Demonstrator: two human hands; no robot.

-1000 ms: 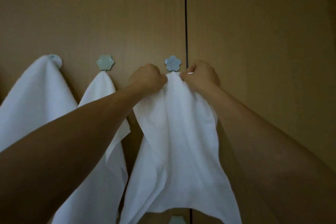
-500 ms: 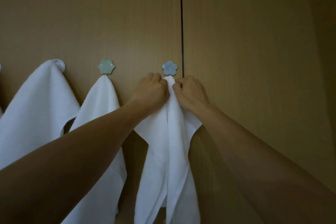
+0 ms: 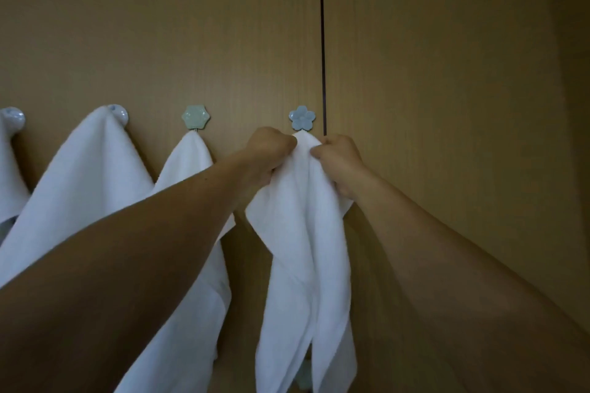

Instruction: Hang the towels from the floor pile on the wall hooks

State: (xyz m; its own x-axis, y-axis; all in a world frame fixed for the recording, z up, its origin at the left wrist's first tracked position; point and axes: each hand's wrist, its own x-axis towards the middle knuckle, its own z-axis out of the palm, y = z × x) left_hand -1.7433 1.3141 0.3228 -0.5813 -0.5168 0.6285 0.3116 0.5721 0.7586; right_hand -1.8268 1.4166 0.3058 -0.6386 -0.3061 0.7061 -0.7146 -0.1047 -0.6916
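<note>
three towels hang on hooks at left, while the left grip and right grip pinch the fourth towel by its top just under the blue flower hook, and the floor pile is out of view.

Nothing to read there for you: no words, numbers or logos showed anywhere. The white towel carried no legible label, the blue flower hook bore no mark, and the brown panel wall stayed plain.
</note>
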